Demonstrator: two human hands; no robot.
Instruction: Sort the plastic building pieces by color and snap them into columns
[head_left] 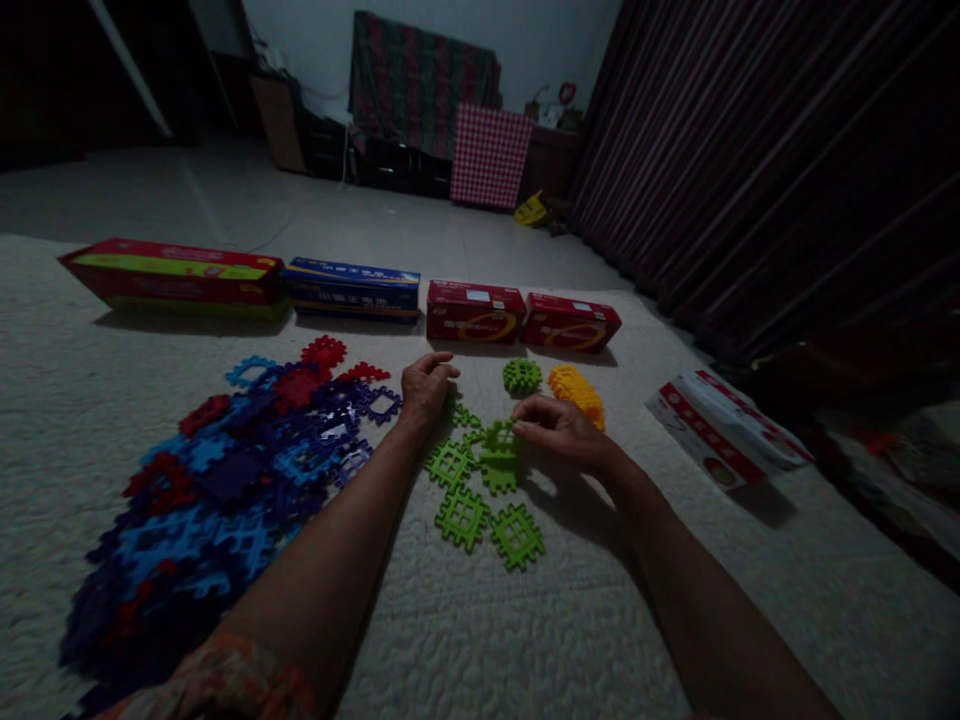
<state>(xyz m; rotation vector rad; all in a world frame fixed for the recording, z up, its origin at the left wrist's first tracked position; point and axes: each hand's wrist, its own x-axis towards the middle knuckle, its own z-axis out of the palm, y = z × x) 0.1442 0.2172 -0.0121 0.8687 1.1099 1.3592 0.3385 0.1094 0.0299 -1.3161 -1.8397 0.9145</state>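
My right hand (559, 430) pinches a green square interlocking tile (498, 437), held on edge above another green tile. My left hand (427, 388) hovers beside the loose green tiles, its fingers loosely bent and apart, with nothing visible in them; its underside is hidden. Several flat green tiles (463, 518) with toothed edges lie on the quilted mat between my forearms. Beyond my right hand sit a neat green stack (522, 376) and a row of yellow tiles (576, 393) packed together. A mixed heap of blue, purple and red tiles (232, 470) spreads left of my left arm.
Along the mat's far side stand a long red and yellow box (187, 280), a blue box (352, 290) and two red boxes (475, 312). A white and red box (724, 430) is at the right. Dark curtains (712, 150) hang behind it.
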